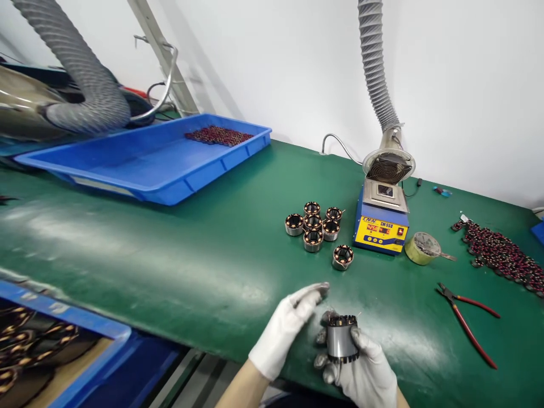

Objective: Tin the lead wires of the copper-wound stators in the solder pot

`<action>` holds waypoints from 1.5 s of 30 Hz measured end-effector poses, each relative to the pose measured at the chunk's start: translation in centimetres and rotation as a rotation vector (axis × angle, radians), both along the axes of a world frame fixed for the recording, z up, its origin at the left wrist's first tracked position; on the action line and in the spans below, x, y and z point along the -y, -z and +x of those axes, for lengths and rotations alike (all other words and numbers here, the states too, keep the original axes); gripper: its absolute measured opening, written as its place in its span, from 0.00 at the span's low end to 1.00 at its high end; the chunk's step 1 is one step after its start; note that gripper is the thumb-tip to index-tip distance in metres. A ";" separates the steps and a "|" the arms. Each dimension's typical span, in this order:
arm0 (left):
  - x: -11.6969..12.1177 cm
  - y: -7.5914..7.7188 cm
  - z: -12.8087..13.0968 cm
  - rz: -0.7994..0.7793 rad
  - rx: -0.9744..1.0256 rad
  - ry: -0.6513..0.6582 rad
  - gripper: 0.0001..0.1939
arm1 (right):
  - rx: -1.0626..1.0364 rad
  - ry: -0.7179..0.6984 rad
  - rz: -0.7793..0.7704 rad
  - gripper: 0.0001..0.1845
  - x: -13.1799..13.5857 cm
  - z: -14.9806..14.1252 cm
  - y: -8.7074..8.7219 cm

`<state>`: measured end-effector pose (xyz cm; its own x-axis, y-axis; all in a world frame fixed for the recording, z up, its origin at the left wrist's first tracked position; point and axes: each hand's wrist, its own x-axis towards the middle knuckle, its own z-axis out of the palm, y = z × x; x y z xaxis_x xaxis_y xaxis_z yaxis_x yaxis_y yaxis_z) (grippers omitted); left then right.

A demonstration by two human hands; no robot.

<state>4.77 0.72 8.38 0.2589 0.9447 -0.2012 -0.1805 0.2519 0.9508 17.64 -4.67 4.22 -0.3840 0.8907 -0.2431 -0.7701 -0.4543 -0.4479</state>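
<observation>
My right hand [365,371], in a white glove with dark-stained fingertips, grips a motor stator [341,340] near the table's front edge. The stator has a smooth grey metal body with black toothed rims at both ends, and a thin wire end sticks out at its top. My left hand [289,323], also gloved, is beside it on the left, fingers stretched out and apart from the stator; I see nothing in it. Beyond my hands a single stator [342,258] stands upright, its copper windings showing. A cluster of several stators [313,222] stands just behind it.
A blue solder pot [380,218] sits under an extraction hose [378,62]. To its right are a round tin [420,249], red-handled cutters [463,317] and a pile of small dark red parts [505,252]. Blue trays [170,192] stand at the left.
</observation>
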 end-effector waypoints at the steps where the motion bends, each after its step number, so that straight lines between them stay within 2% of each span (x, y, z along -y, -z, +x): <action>1: 0.4 -0.1 0.2 -0.022 -0.009 0.048 0.24 | 0.000 0.027 -0.007 0.20 0.0 -0.1 0.2; 2: 0.7 -0.2 0.6 -0.051 -0.013 0.083 0.24 | 0.000 0.058 -0.015 0.18 0.1 -0.2 0.4; 4: 1.2 -0.1 1.4 -0.099 -0.004 0.034 0.20 | 0.008 0.101 -0.017 0.15 0.1 -0.4 0.7; 6: 1.0 0.3 1.9 -0.122 0.010 -0.086 0.16 | 0.039 0.087 0.006 0.16 0.2 -0.5 0.5; 10: -0.4 1.3 0.8 -0.084 0.249 -0.370 0.18 | 0.038 -0.016 0.010 0.22 0.1 -0.1 -0.5; 11: -0.4 1.5 0.3 -0.061 0.273 -0.385 0.19 | 0.016 -0.036 -0.013 0.23 0.1 0.0 -0.6; 12: -0.3 1.7 -0.1 -0.037 0.251 -0.322 0.21 | -0.004 -0.038 -0.040 0.24 0.0 0.0 -0.7; 15: 1.3 2.2 -0.5 0.074 -0.034 0.079 0.35 | -0.028 0.020 -0.128 0.23 0.0 0.2 -0.6; 16: 1.8 2.4 -0.3 0.103 -0.112 0.170 0.39 | -0.031 0.037 -0.149 0.21 0.0 0.2 -0.5; 17: 2.3 2.6 -0.1 0.111 -0.132 0.207 0.40 | -0.038 0.042 -0.164 0.20 0.0 0.2 -0.5; 18: 2.6 2.8 0.2 0.096 -0.109 0.213 0.40 | -0.047 0.028 -0.170 0.20 0.0 0.2 -0.4; 20: 2.5 3.0 0.9 -0.002 -0.026 0.184 0.30 | -0.056 -0.047 -0.144 0.22 0.2 0.1 -0.5; 21: 2.2 3.0 1.1 -0.045 -0.005 0.143 0.23 | -0.057 -0.079 -0.115 0.23 0.3 0.1 -0.5; 23: 1.2 3.0 1.4 -0.090 0.012 -0.028 0.13 | -0.057 -0.120 -0.052 0.24 0.5 0.2 -0.6; 25: 0.3 2.9 1.3 -0.129 0.174 -0.215 0.13 | -0.060 -0.138 -0.016 0.23 0.6 0.4 -0.6; 27: -0.2 2.5 1.0 -0.142 0.413 -0.322 0.19 | -0.054 -0.158 -0.012 0.23 0.7 0.5 -0.5; 28: -0.1 2.2 0.8 -0.140 0.475 -0.306 0.21 | -0.041 -0.168 -0.018 0.23 0.6 0.5 -0.4; 30: 0.4 1.6 0.7 -0.146 0.386 -0.167 0.24 | 0.004 -0.144 -0.014 0.22 0.5 0.3 -0.3; 32: 1.2 1.0 0.9 -0.213 0.132 -0.033 0.22 | 0.090 -0.067 0.021 0.20 0.4 0.0 -0.2; 34: 1.5 0.8 0.9 -0.234 -0.059 -0.073 0.15 | 0.230 0.003 0.121 0.20 0.3 -0.4 0.1; 35: 1.4 0.9 0.8 -0.208 -0.081 -0.136 0.12 | 0.339 0.049 0.170 0.22 0.4 -0.6 0.4; 37: 0.8 1.3 0.1 -0.132 0.019 -0.270 0.12 | 0.641 0.163 0.224 0.28 0.6 -0.9 1.3; 39: 0.1 2.0 -0.8 -0.077 0.171 -0.325 0.17 | 0.970 0.302 0.213 0.30 0.7 -1.1 2.3; 40: -0.2 2.3 -1.1 -0.049 0.219 -0.297 0.21 | 1.103 0.366 0.212 0.29 0.8 -1.3 2.8; 42: -0.2 2.9 -1.0 0.001 0.203 -0.111 0.27 | 1.273 0.448 0.265 0.26 0.6 -1.7 3.5; 44: 0.0 3.2 -0.2 0.003 0.094 0.065 0.25 | 1.378 0.491 0.340 0.23 0.3 -2.0 3.7; 45: 0.2 3.2 0.3 -0.031 0.072 0.066 0.22 | 1.421 0.485 0.376 0.22 0.1 -2.1 3.7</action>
<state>5.09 0.52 5.16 0.3358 0.9186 -0.2083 -0.2304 0.2945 0.9274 15.57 -4.81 0.55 0.2951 0.9486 0.1140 0.3391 0.0076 -0.9407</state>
